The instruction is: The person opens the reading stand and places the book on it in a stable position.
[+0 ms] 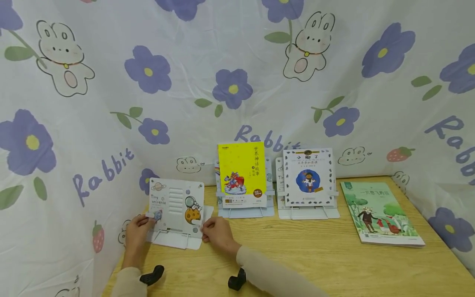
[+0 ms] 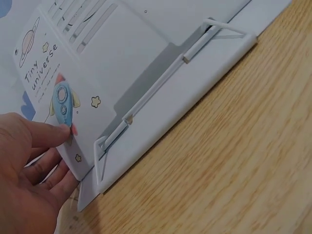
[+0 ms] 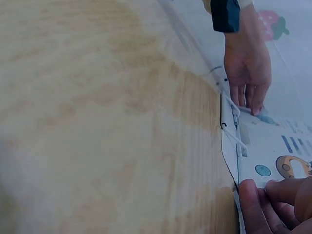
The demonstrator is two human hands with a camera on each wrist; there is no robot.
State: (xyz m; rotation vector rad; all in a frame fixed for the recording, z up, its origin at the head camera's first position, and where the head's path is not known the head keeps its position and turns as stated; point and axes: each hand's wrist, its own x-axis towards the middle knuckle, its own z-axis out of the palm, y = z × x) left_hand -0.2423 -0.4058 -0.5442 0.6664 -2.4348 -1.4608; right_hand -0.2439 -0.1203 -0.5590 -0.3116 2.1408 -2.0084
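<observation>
A white book stand (image 1: 178,208) printed "Tiny universe" stands tilted back at the table's left, with no book on it. My left hand (image 1: 138,231) pinches its left edge. In the left wrist view that hand (image 2: 34,165) has its thumb on the printed rocket (image 2: 63,102) and its fingers behind the panel. At the opposite edge, low down, my right hand (image 1: 219,234) pinches the stand between thumb and fingers, as the right wrist view also shows for this hand (image 3: 278,207). A white wire page holder (image 2: 156,90) runs along the stand's lower lip.
A yellow book (image 1: 243,173) rests on a second stand, and a white book (image 1: 309,177) on a third stand beside it. Farther right a green book (image 1: 382,214) lies flat on the wooden table (image 1: 297,255). Behind hangs a rabbit-and-flower curtain (image 1: 193,53).
</observation>
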